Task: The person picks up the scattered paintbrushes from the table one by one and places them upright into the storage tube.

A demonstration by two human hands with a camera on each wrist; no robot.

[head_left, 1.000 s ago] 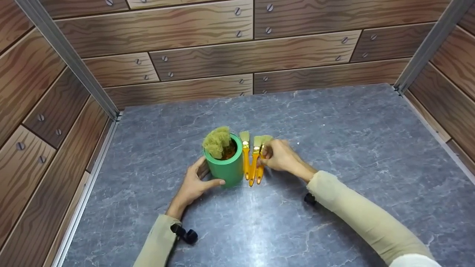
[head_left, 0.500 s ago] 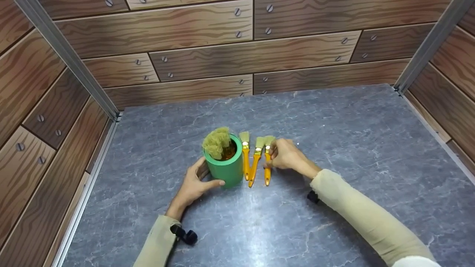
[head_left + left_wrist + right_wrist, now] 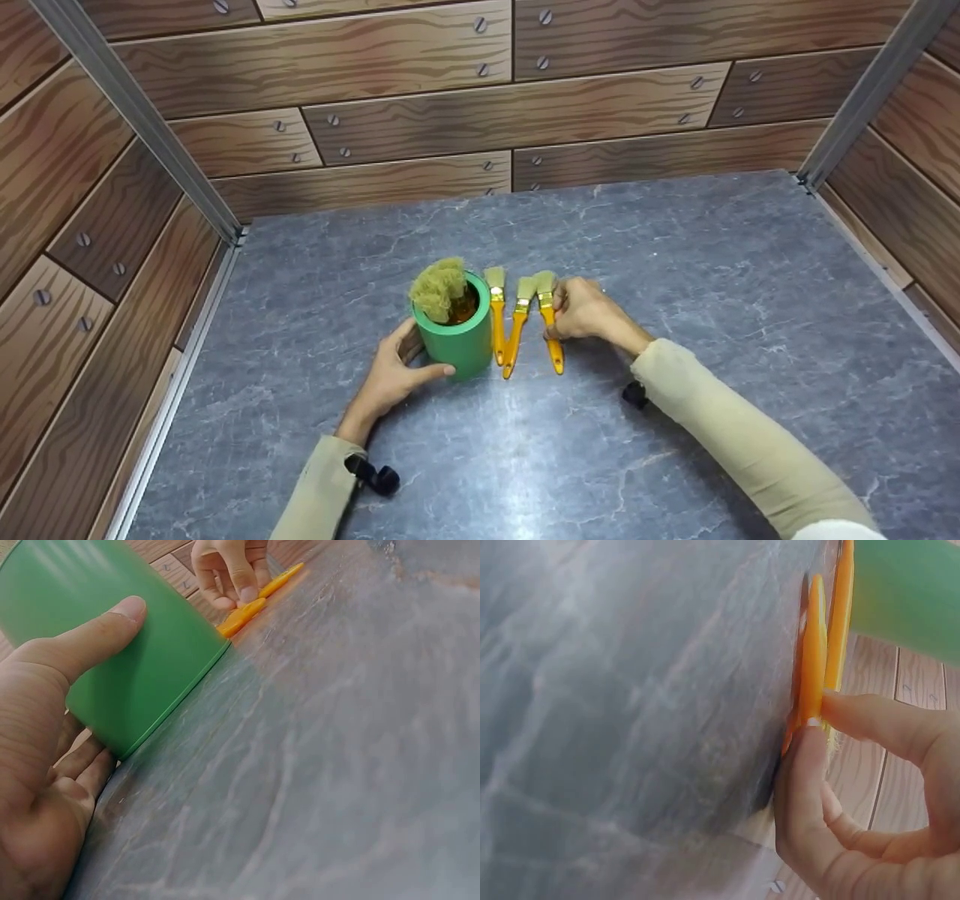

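A green cylindrical holder (image 3: 459, 349) stands upright on the table, with a bristly yellow-green clump (image 3: 439, 291) leaning out of its mouth and orange showing inside. My left hand (image 3: 391, 377) holds the holder from its left side, thumb across the front wall and fingers behind it. To the right of it lie flat paintbrushes with orange handles: one paintbrush (image 3: 496, 315) beside the holder and a second paintbrush (image 3: 516, 330) slanting next to it. My right hand (image 3: 589, 311) pinches the rightmost paintbrush (image 3: 556, 356) by its handle, as the right wrist view also shows at the handle (image 3: 815, 652).
The grey marbled tabletop (image 3: 660, 450) spreads around these things. Wood-patterned panels (image 3: 420, 127) wall it in at the back and both sides, with metal corner posts (image 3: 161, 120).
My right hand has drawn the rightmost paintbrush a little to the right, apart from the middle one, and its handle end has swung right. The left hand and the holder stay put.
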